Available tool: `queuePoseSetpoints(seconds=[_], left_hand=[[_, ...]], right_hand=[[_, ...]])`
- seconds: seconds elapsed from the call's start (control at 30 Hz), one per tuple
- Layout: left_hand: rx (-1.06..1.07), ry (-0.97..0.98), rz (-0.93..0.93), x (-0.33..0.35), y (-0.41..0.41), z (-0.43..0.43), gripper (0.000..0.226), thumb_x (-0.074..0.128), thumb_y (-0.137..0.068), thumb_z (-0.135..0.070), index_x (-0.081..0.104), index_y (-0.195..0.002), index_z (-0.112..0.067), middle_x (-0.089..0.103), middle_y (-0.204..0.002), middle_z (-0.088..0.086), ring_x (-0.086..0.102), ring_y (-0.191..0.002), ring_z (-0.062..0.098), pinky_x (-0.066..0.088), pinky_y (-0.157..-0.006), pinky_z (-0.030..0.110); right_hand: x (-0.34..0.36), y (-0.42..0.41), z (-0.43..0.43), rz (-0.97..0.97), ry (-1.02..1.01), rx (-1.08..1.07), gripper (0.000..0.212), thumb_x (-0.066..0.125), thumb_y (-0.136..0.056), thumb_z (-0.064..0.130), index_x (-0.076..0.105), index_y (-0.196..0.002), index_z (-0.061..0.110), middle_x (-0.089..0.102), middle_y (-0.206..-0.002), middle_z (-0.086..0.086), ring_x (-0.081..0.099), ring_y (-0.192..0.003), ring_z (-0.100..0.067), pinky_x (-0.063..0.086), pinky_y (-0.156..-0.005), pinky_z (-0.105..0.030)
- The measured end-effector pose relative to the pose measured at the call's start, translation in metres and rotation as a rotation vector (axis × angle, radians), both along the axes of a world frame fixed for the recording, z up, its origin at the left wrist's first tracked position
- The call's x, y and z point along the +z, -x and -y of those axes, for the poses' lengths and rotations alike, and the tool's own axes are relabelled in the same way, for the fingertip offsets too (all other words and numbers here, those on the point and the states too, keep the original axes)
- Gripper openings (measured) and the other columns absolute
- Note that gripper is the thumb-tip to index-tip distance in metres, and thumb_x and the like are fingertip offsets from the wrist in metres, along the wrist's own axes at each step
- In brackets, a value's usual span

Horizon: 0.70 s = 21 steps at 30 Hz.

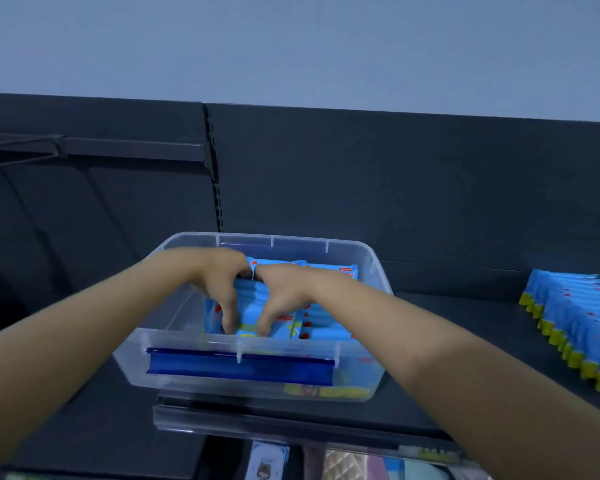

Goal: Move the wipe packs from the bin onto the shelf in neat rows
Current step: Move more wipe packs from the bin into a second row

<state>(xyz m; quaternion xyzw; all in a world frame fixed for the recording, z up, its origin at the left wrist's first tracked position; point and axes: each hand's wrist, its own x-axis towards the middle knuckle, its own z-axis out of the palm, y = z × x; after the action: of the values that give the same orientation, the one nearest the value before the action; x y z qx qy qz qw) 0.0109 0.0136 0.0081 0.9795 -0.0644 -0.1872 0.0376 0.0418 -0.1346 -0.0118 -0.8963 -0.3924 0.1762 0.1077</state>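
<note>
In the bin [362, 249] at the shelf's [447, 320] front edge, the left hand [219, 285] and right hand [284, 296] curl round a bunch of packs [252, 306]. A row [575, 327] stands at the right edge.

A slotted upright [216, 188] divides the dark back panels [395, 188]

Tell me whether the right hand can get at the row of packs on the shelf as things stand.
Probably, once freed: nothing stands between the bin and the row, but the right hand is down in the bin, gripping a bundle of packs with the left hand.
</note>
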Motion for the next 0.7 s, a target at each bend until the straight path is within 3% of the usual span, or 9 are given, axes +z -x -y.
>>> queuePoseSetpoints(seconds=[0.17, 0.33, 0.47, 0.57, 0.7], left_hand=[[0.021, -0.044, 0.113, 0.063, 0.002, 0.021, 0.042, 0.092, -0.044, -0.036, 0.072, -0.079, -0.022, 0.072, -0.071, -0.009, 0.062, -0.057, 0.001, 0.047, -0.055, 0.016], [0.016, 0.021, 0.261, 0.116, -0.005, 0.057, 0.044, 0.092, -0.042, -0.037, 0.071, -0.077, -0.021, 0.072, -0.069, -0.007, 0.062, -0.056, 0.003, 0.045, -0.052, 0.017], [-0.038, 0.088, 0.312, 0.134, -0.026, 0.114, 0.046, 0.091, -0.041, -0.040, 0.071, -0.078, -0.020, 0.072, -0.069, -0.009, 0.066, -0.061, 0.006, 0.049, -0.061, 0.024], [-0.092, 0.135, 0.314, 0.129, -0.051, 0.163, 0.038, 0.093, -0.051, -0.033, 0.071, -0.079, -0.021, 0.073, -0.073, -0.009, 0.068, -0.068, 0.009, 0.052, -0.066, 0.025], [-0.166, 0.155, 0.278, 0.110, -0.089, 0.230, 0.041, 0.092, -0.051, -0.039, 0.070, -0.083, -0.024, 0.071, -0.078, -0.012, 0.067, -0.074, 0.009, 0.052, -0.068, 0.025]], right_hand=[[0.058, -0.002, 0.031, 0.046, -0.145, -0.008, 0.059, 0.089, -0.058, 0.033, 0.053, -0.104, 0.023, 0.065, -0.103, 0.005, 0.062, -0.092, -0.014, 0.054, -0.077, -0.030], [0.107, -0.011, 0.075, 0.153, -0.207, -0.025, 0.066, 0.089, -0.057, 0.035, 0.047, -0.105, 0.022, 0.060, -0.099, 0.008, 0.061, -0.092, -0.013, 0.051, -0.073, -0.027], [0.129, -0.019, 0.135, 0.262, -0.077, -0.047, 0.094, 0.093, -0.045, 0.044, 0.038, -0.119, 0.023, 0.054, -0.112, 0.010, 0.055, -0.102, -0.014, 0.049, -0.085, -0.030], [0.133, -0.036, 0.182, 0.319, 0.007, -0.121, 0.094, 0.094, -0.045, 0.043, 0.038, -0.118, 0.023, 0.052, -0.110, 0.009, 0.053, -0.101, -0.016, 0.047, -0.081, -0.030], [0.121, -0.065, 0.247, 0.316, 0.107, -0.224, 0.102, 0.093, -0.042, 0.047, 0.038, -0.124, 0.025, 0.052, -0.108, 0.009, 0.053, -0.099, -0.017, 0.050, -0.083, -0.033]])
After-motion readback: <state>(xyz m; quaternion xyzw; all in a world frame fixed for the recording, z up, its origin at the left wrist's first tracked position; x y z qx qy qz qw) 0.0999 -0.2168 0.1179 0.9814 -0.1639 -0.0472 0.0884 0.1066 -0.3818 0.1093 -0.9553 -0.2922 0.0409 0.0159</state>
